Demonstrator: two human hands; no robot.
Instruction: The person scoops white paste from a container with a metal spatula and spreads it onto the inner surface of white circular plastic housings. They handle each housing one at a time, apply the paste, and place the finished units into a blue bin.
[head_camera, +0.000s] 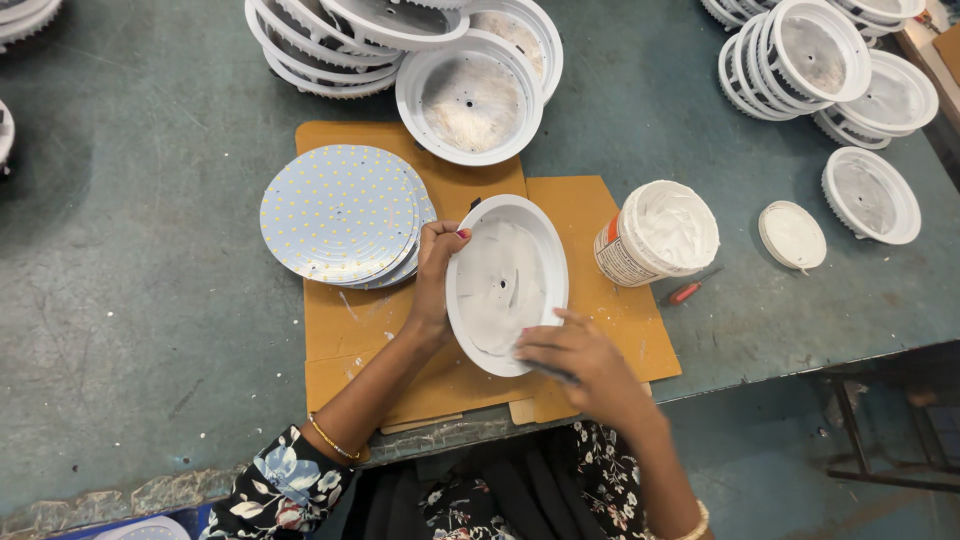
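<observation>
Smooth white plastic on the round dish (507, 285), a bit shiny at the rim, with a thick matt white paste smeared inside. Same wet, lumpy white paste in the open tub (660, 233), with a paper label round its side. Thin, flat, smooth round boards (340, 213), pale blue with tiny yellow dots. Brown matt cardboard (590, 215), speckled with white drips. Rough, worn, dull grey-green on the table (140, 260). Dull grey metal inside the other white dishes (470, 98). Soft flowery cloth on the sleeve (285, 485).
</observation>
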